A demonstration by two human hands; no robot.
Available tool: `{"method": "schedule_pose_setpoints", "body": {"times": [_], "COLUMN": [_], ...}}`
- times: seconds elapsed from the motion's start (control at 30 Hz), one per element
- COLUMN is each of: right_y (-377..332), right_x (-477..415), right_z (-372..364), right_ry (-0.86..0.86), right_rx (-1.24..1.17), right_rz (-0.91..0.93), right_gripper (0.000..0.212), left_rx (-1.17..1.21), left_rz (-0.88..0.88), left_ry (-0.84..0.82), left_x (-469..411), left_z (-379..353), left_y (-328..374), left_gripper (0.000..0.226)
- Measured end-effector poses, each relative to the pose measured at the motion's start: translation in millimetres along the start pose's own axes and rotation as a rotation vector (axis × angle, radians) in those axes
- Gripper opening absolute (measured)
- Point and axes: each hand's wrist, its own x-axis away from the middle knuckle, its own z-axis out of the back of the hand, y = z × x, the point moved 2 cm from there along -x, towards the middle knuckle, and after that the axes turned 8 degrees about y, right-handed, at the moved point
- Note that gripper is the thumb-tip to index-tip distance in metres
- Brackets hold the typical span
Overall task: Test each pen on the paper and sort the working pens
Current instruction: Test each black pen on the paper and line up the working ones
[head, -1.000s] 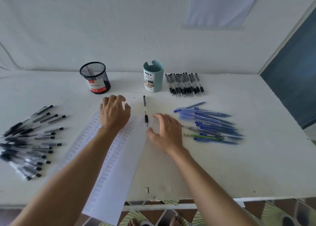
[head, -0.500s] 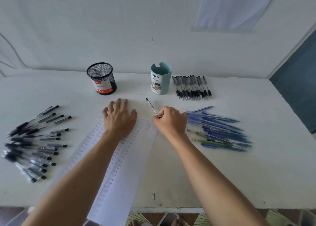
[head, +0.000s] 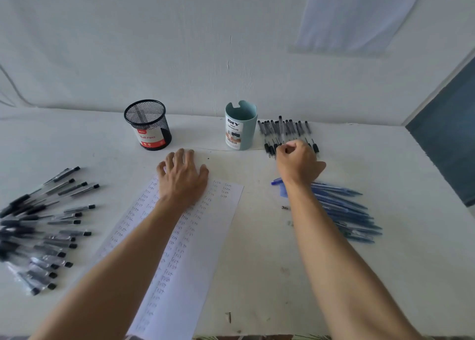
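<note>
Evidently well advanced, judged from the head view. The paper lies on the table, covered nearly from end to end with columns of the written word "test".

The left hand lies flat, fingers spread, on the sheet's far end. The right hand, well apart from it, is curled at the near ends of the row of black pens by the wall, thumb and forefinger pinching one black pen that stands out beyond its neighbours.

A fan of capped black pens lies far left and a heap of blue pens under the right forearm. Which group awaits testing cannot be told.

Containers: no pen shows in the black mesh cup. None rises above the rim of the teal desk organizer; its interior is hidden.
</note>
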Motion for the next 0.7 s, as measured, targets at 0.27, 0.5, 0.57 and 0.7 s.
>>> {"method": "schedule_pose_setpoints", "body": {"times": [0.27, 0.5, 0.57, 0.7], "right_y": [3, 3, -1, -15], "right_x": [-26, -20, -9, 37], "right_z": [-17, -13, -8, 2], "right_ry": [-0.04, -0.079, -0.081, -0.13], "right_rx": [0.131, 0.105, 0.078, 0.056], "right_rz": [0.066, 0.067, 0.07, 0.32], "right_gripper": [0.021, 0.033, 0.03, 0.025], "left_rx": [0.014, 0.035, 0.053, 0.201], "left_rz": [-0.008, -0.005, -0.005, 0.1], "left_ry": [0.031, 0.055, 0.056, 0.048], "left_x": [0, 0, 1, -2], "left_z": [-2, -2, -1, 0], "left_y": [-1, -2, -3, -8], "left_gripper": [0.05, 0.051, 0.052, 0.058]}}
